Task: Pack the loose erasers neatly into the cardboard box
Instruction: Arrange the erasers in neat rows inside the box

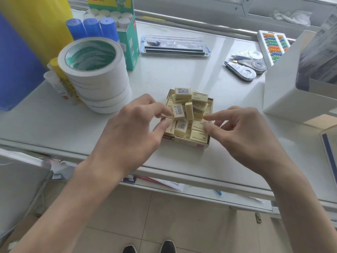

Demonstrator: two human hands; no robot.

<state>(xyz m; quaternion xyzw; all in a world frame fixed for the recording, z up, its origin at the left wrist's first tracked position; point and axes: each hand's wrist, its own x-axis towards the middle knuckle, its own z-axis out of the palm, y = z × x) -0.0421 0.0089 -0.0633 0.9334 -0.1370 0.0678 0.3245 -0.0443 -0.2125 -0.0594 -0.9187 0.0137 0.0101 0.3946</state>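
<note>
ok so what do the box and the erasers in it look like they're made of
Box: thin printed cardboard, matte, brown at the wall edges. Erasers: likely soft rubber or vinyl, pale yellow; faint sheen and barcode labels suggest a clear film wrap, though that is unsure.

A white table (182,79) is seen from above. Near its front edge, at the middle, a cardboard box (184,142) heaped with erasers (182,94) is set. To the left a stack of tape rolls (102,83) is placed, with glue sticks (56,84) stood just beside it. Behind the stack, blue-capped tubes (93,27) and a green carton (130,42) are stood. A clear flat case (175,45) is laid at the back. Correction tapes (246,65), an abacus (274,45) and a white bin (280,88) are kept at the right.
</note>
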